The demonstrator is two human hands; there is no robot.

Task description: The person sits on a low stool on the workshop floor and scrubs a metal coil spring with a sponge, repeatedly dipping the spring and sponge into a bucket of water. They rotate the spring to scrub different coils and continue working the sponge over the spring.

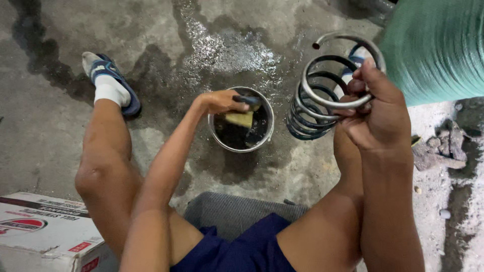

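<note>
My left hand (pixel 222 102) reaches over a small round metal bowl (pixel 268 132) on the wet concrete floor and grips a dark-handled brush (pixel 243 115), whose yellowish bristles dip into the dark liquid in the bowl. My right hand (pixel 379 111) is closed around the top coil of a large dark metal coil spring (pixel 318 95), which stands tilted on the floor just right of the bowl. My bare knees frame both things.
A white cardboard box (pixel 45 231) sits at the bottom left. My left foot in a white sock and blue sandal (pixel 112 83) rests at the upper left. A green ribbed object (pixel 438 45) fills the top right. Rubble (pixel 441 148) lies at the right. A grey cushion (pixel 237 211) lies under me.
</note>
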